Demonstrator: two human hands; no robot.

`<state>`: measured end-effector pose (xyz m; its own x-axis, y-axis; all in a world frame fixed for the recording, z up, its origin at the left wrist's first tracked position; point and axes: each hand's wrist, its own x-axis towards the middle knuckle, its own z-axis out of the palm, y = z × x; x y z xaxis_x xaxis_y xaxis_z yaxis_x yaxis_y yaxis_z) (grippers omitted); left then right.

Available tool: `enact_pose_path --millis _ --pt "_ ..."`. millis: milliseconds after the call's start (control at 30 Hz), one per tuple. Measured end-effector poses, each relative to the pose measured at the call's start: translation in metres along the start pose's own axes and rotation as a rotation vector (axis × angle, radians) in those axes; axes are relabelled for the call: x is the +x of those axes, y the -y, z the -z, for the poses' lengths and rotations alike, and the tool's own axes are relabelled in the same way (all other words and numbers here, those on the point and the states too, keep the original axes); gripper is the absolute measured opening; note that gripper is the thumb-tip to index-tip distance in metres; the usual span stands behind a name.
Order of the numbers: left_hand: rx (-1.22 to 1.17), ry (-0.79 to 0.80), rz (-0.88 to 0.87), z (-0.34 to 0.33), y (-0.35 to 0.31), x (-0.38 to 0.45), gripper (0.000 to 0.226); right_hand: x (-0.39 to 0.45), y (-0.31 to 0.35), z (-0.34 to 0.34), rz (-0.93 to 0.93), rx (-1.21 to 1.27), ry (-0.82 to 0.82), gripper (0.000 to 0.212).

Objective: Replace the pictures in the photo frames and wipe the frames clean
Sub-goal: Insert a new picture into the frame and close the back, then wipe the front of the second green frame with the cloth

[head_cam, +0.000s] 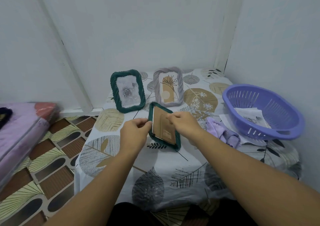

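A dark green frame (174, 140) lies face down on the table, its brown backing board (160, 121) facing up. My left hand (136, 130) pinches the frame's left edge, where a thin white sheet edge shows. My right hand (184, 123) grips the backing board near its upper right. Behind them stand a second green frame (127, 91) with a grey rose picture and a lilac frame (168, 86) with a tan plant picture. A lilac cloth (221, 132) lies crumpled to the right of my right hand.
A purple plastic basket (263, 111) with printed pictures inside sits at the table's right, on loose paper sheets. The table (155, 170) has a leaf-print cover and stands in a wall corner. A pink-covered mattress (19, 134) lies on the patterned floor at left.
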<state>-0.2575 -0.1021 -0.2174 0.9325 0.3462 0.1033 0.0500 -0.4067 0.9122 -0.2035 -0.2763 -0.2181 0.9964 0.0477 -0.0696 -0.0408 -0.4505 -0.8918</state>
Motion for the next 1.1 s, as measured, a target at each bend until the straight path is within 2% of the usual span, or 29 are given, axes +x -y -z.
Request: enact_pose_path --millis 100,233,400,600,700,767,833,900,967,1100 --pt "-0.046 0.054 -0.089 -0.006 -0.017 -0.006 0.016 0.004 0.016 -0.002 -0.051 0.139 0.012 0.049" --pt "-0.052 0.137 -0.158 -0.010 -0.032 -0.013 0.017 0.006 0.028 0.008 -0.076 0.247 -0.026 0.042" --pt "-0.039 0.220 -0.244 -0.018 -0.046 -0.024 0.019 -0.002 0.033 0.019 -0.129 0.367 0.005 0.033" --pt "-0.090 0.332 -0.216 -0.029 -0.031 -0.026 0.021 -0.005 0.030 0.035 -0.119 0.346 -0.055 0.014" --pt "-0.094 0.269 -0.198 -0.031 -0.020 -0.025 0.020 0.000 0.022 0.040 -0.094 0.264 -0.159 0.005" --pt "-0.114 0.216 -0.131 -0.030 -0.012 -0.021 0.021 0.002 0.012 0.041 -0.126 0.319 -0.194 0.003" --pt "-0.137 0.197 0.024 -0.029 -0.003 -0.013 0.024 0.001 -0.001 0.040 -0.197 0.444 -0.199 0.009" --pt "-0.222 0.224 0.240 -0.029 0.006 -0.004 0.026 -0.003 -0.012 0.036 -0.244 0.565 -0.190 0.016" --pt "-0.359 0.286 0.376 -0.031 0.013 0.002 0.023 -0.006 -0.024 0.030 -0.274 0.626 -0.204 0.005" --pt "-0.406 0.327 0.447 -0.032 0.016 0.006 0.036 -0.011 -0.041 0.014 -0.308 0.742 -0.212 0.011"
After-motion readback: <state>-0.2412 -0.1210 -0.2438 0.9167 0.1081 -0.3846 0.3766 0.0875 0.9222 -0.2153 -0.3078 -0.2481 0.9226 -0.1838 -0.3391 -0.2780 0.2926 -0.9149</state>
